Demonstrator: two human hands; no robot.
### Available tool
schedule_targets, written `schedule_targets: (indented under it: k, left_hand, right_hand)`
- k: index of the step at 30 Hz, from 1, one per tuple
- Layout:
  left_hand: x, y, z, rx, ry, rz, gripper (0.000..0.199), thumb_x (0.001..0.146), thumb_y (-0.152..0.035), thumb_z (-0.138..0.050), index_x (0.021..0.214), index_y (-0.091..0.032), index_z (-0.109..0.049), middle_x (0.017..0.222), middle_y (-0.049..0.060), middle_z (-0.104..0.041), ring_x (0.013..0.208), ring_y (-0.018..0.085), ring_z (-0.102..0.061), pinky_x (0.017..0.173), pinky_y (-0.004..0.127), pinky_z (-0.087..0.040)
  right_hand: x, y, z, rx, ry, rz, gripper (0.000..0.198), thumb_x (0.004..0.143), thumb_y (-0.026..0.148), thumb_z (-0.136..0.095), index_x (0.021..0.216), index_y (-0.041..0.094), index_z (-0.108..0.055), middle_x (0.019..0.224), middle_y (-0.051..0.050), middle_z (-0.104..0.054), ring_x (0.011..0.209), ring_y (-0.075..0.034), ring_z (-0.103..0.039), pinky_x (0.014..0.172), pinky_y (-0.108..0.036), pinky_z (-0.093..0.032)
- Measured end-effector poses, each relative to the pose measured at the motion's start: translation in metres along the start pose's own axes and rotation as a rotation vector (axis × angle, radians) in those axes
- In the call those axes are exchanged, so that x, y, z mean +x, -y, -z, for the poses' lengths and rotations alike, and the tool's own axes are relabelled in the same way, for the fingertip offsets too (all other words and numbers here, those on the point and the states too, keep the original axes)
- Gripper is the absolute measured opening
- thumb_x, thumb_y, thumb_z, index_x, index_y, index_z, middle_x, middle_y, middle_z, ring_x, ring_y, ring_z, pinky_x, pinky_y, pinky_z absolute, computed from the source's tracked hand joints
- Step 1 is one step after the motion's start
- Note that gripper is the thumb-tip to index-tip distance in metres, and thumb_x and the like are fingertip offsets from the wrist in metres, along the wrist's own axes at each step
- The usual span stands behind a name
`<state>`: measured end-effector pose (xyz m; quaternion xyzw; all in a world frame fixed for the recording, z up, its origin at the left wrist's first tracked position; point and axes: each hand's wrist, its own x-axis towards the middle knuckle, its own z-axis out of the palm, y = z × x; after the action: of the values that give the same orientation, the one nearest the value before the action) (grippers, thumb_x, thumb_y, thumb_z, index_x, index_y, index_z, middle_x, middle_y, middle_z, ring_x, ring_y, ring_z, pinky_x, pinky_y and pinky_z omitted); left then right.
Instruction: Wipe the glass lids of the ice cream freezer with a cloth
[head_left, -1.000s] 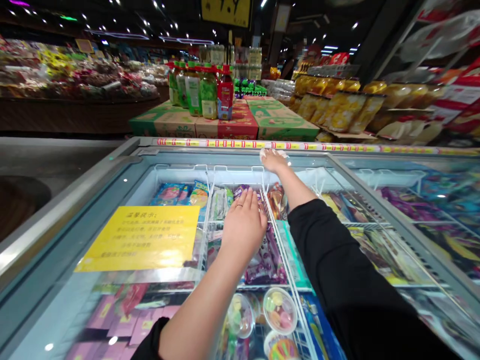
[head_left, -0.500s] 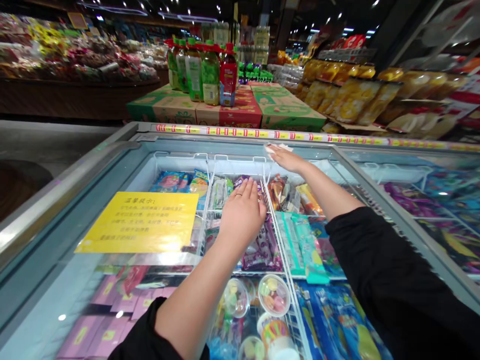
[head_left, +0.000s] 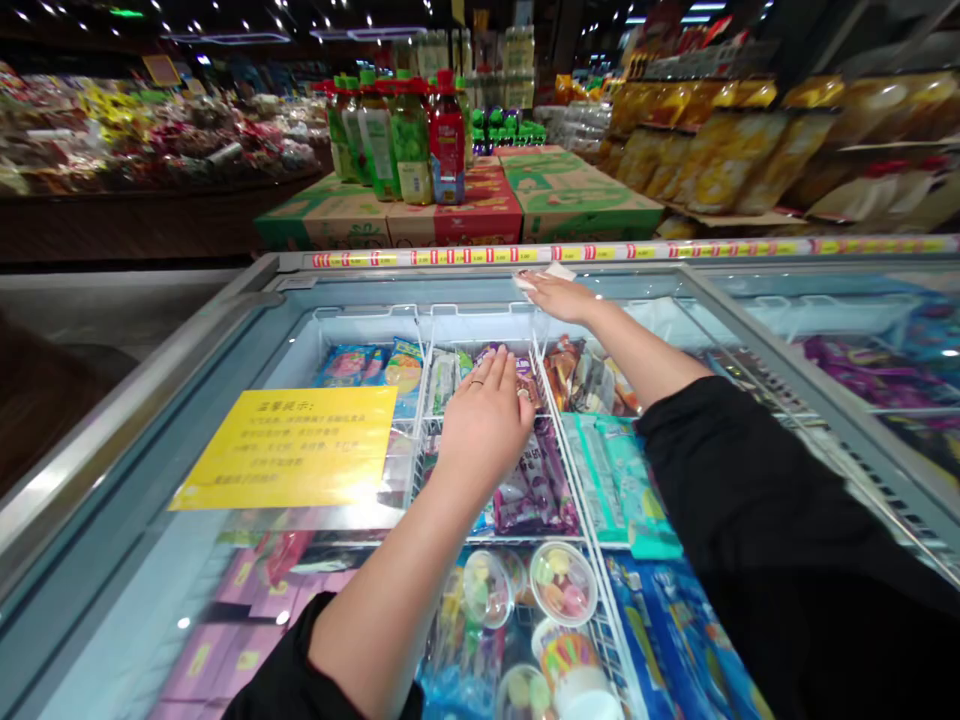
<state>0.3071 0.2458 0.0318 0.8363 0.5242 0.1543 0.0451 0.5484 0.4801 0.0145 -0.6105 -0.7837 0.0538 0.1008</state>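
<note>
My left hand (head_left: 487,415) lies flat on the clear glass lid (head_left: 352,570) of a chest freezer, fingers stretched out, with a ring on one finger. Nothing is held in it. Farther off, at the lid's far edge, my right hand (head_left: 559,297) presses a white cloth (head_left: 559,271) against the glass; the cloth sticks out beyond its fingers. Whether it is cloth or paper I cannot tell. On the lid left of my left hand is a yellow notice (head_left: 289,450). Under the glass, wire baskets hold purple packets (head_left: 529,490), turquoise packets (head_left: 600,470) and round tubs (head_left: 564,583).
A metal frame (head_left: 150,375) edges the freezer on the left, and a price strip (head_left: 450,257) runs along its back. Beyond stand cartons (head_left: 577,195) with bottles (head_left: 411,140) on top. Jars (head_left: 727,140) are stacked at the right; a heaped display (head_left: 172,130) fills the far left.
My right hand and the white cloth have slid slightly left along the far edge. My left hand stays flat on the glass. The view has shifted a little.
</note>
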Motion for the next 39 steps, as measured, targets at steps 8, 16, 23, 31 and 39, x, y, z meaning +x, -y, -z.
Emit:
schedule_targets:
  k: [8, 16, 23, 31, 39]
  left_hand:
    - [0.0, 0.002, -0.004, 0.005, -0.041, -0.015, 0.056, 0.108, -0.024, -0.043, 0.162, -0.012, -0.049, 0.169, 0.012, -0.046, 0.159, 0.025, -0.043, 0.132, 0.045, -0.036]
    - [0.0, 0.002, -0.006, 0.016, -0.051, -0.015, 0.056, 0.108, -0.024, -0.041, 0.161, -0.01, -0.05, 0.169, 0.014, -0.045, 0.159, 0.025, -0.043, 0.132, 0.044, -0.037]
    - [0.001, 0.005, -0.008, 0.013, -0.064, -0.024, 0.055, 0.108, -0.025, -0.043, 0.161, -0.011, -0.05, 0.168, 0.014, -0.047, 0.157, 0.025, -0.046, 0.13, 0.043, -0.039]
    - [0.001, 0.003, -0.007, 0.037, -0.053, -0.033, 0.058, 0.107, -0.024, -0.039, 0.161, -0.006, -0.049, 0.169, 0.016, -0.045, 0.158, 0.026, -0.044, 0.13, 0.043, -0.038]
    - [0.004, 0.004, -0.007, 0.043, -0.026, -0.029, 0.058, 0.107, -0.025, -0.038, 0.161, -0.006, -0.049, 0.169, 0.015, -0.046, 0.16, 0.023, -0.041, 0.133, 0.037, -0.031]
  right_hand:
    - [-0.021, -0.048, 0.013, -0.023, 0.028, -0.097, 0.069, 0.11, 0.047, -0.029, 0.173, 0.018, -0.031, 0.18, -0.003, -0.027, 0.166, -0.027, -0.023, 0.137, -0.047, -0.017]
    - [0.007, -0.01, 0.012, -0.075, 0.012, -0.173, 0.068, 0.109, 0.047, -0.033, 0.173, 0.023, -0.032, 0.18, -0.001, -0.027, 0.165, -0.033, -0.028, 0.134, -0.054, -0.025]
    - [-0.075, -0.004, 0.014, 0.047, 0.057, 0.214, 0.064, 0.109, 0.051, -0.029, 0.17, 0.033, -0.037, 0.176, 0.007, -0.033, 0.165, -0.023, -0.026, 0.136, -0.047, -0.021]
    - [-0.053, -0.008, 0.02, -0.051, 0.043, -0.121, 0.065, 0.11, 0.042, -0.028, 0.172, 0.023, -0.034, 0.179, 0.0, -0.028, 0.166, -0.029, -0.026, 0.136, -0.049, -0.02]
    - [-0.089, 0.055, 0.005, 0.013, 0.081, 0.231, 0.064, 0.111, 0.052, -0.026, 0.171, 0.034, -0.034, 0.178, 0.008, -0.03, 0.166, -0.025, -0.024, 0.136, -0.047, -0.021]
